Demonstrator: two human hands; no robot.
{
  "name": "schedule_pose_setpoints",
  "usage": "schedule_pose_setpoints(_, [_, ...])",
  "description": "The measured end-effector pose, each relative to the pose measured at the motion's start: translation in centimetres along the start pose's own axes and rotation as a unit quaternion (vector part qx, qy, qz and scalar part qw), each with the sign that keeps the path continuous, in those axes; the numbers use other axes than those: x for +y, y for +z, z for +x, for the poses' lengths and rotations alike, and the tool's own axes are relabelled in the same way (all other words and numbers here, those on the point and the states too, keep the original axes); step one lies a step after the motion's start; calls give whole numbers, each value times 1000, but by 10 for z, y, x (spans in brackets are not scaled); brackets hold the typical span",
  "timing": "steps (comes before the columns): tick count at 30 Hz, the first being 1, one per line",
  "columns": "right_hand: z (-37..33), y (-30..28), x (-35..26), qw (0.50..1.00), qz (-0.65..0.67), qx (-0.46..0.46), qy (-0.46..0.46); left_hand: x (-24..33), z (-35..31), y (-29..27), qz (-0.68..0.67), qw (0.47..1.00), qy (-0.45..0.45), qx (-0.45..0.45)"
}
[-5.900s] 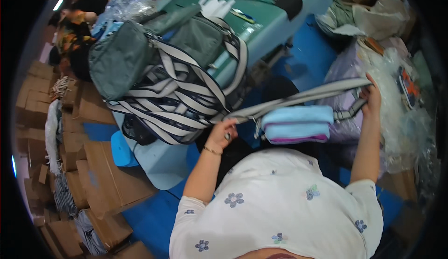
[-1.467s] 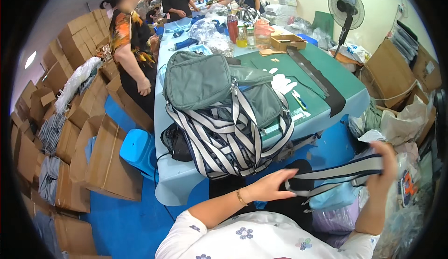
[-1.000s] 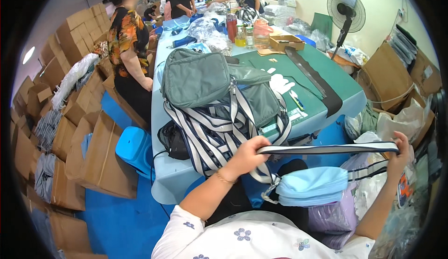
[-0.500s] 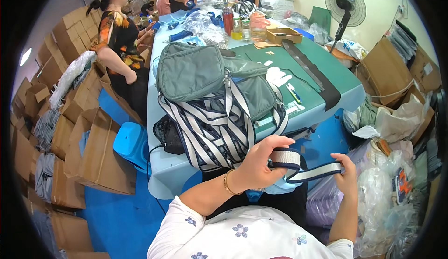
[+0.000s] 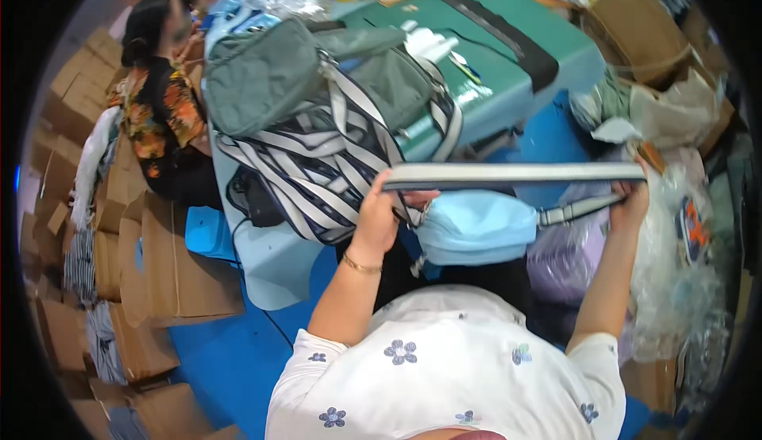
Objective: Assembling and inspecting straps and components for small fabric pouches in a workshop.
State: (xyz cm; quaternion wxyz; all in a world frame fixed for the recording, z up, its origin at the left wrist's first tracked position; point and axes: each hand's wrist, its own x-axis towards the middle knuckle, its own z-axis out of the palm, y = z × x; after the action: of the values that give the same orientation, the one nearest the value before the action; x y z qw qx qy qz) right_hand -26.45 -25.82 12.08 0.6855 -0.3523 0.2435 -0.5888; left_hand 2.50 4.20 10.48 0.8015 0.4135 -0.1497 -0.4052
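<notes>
A white webbing strap with dark edges point(image 5: 516, 173) is stretched level in front of me. My left hand point(image 5: 377, 219) is closed on its left end, and my right hand point(image 5: 631, 200) grips the right end. Below the strap hangs a small light-blue bag point(image 5: 476, 230), close to my lap. A shorter strap piece with a buckle point(image 5: 575, 208) runs from the bag's right side toward my right hand. On the table beyond my left hand lies a heap of grey-green bags point(image 5: 266, 79) with many striped straps point(image 5: 317, 154) spilling over the table's edge.
The table point(image 5: 274, 261) has a pale blue cover and a green mat point(image 5: 508, 19). A blue stool point(image 5: 208, 232) and open cartons point(image 5: 186, 273) stand left. One person point(image 5: 163, 115) is beside the table's left side. Plastic-wrapped goods point(image 5: 667, 281) crowd the right.
My hands have moved apart and upward, pulling the looped strap out straight. The light-blue bag now shows plainly. My view has tilted down, and the person at left now sits lower.
</notes>
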Motion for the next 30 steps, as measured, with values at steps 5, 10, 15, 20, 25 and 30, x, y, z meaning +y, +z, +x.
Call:
schedule_pose_setpoints(5, [4,18,4,1000,10,10,16,-4,17,-43,54,997,-2,-55])
schedule_pose_setpoints(10, [1,-10,-7,991,13,91,94,2,-6,-44,35,978,-183,-91])
schedule_pose_setpoints(15, [-2,-38,0,977,-50,166,125,-35,-24,-69,78,948,-241,-192])
schedule_pose_setpoints(20, [-16,-53,-2,955,-292,50,8,-92,-32,-88,260,964,38,-45])
schedule_pose_setpoints(25, [-39,-27,-16,778,-597,-105,-165,-104,-42,-77,333,937,96,35])
schedule_pose_setpoints(30, [-19,-13,-27,993,-97,64,-13,-106,-34,-87,534,767,308,-179])
